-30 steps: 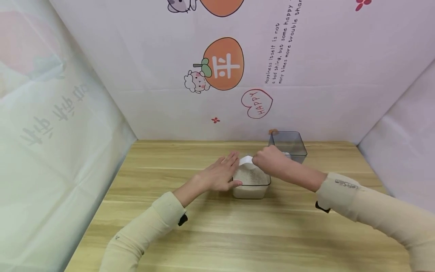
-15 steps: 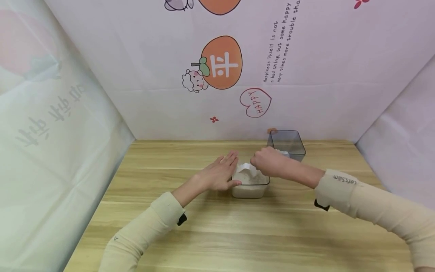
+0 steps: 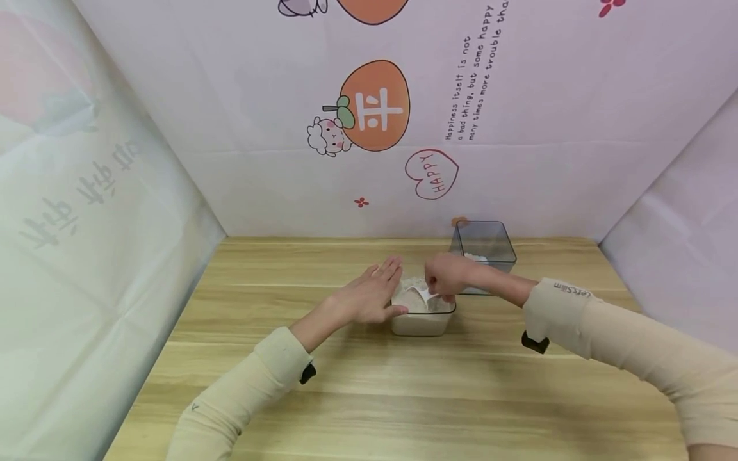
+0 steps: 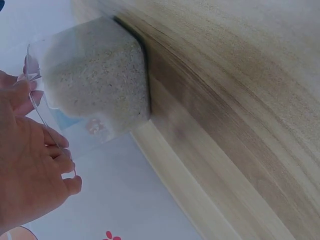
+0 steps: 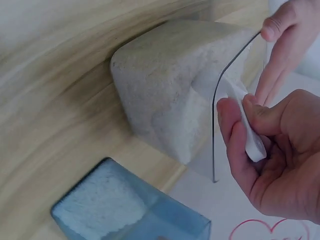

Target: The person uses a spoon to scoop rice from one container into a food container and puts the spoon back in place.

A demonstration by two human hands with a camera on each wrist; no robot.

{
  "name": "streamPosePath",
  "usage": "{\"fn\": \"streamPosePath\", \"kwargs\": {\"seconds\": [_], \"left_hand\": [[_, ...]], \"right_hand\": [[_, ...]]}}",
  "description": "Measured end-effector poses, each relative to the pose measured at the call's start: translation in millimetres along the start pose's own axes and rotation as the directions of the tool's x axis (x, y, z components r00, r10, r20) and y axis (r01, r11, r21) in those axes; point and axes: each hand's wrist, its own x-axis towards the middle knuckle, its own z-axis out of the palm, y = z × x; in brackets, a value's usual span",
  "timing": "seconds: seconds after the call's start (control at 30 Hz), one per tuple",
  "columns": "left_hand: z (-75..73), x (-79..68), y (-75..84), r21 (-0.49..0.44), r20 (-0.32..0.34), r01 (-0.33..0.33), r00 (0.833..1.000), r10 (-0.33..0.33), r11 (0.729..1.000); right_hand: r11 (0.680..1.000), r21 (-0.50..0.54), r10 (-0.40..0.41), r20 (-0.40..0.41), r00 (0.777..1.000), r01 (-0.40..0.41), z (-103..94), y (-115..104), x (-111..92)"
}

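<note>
A clear square container with a dark rim stands on the table, filled with pale, grainy powder. My left hand lies along its left side, fingers extended and thumb over the near corner of the rim. My right hand pinches the handle of a white scoop between thumb and fingers, above the container's right side. The scoop's head tilts down into the powder, seen through the wall in the right wrist view.
Behind and to the right stands a blue-grey see-through container with white material at its bottom. The wooden table meets a printed cloth backdrop, with more cloth at both sides.
The scoop has gone lower and tilted in the powder as my right hand turned and dipped at the wrist. My left hand stays on the container.
</note>
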Motion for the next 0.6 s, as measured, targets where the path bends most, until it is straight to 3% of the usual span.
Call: {"fn": "streamPosePath", "kwargs": {"seconds": [0.1, 0.27, 0.6], "left_hand": [[-1.3, -2.7, -1.0, -0.015, 0.000, 0.007, 1.000, -0.007, 1.000], [-0.7, -2.8, 0.7, -0.022, -0.003, 0.015, 1.000, -0.015, 1.000], [0.9, -2.8, -0.5, -0.009, -0.009, 0.005, 1.000, -0.005, 1.000]], "right_hand": [[0.983, 0.174, 0.056, 0.056, 0.997, -0.065, -2.2, 5.2, -0.2], [0.890, 0.420, 0.138, 0.126, 0.982, -0.179, -2.1, 19.4, -8.3], [0.755, 0.625, 0.102, 0.188, 0.977, -0.200, 6.7, 43.8, -21.3]]}}
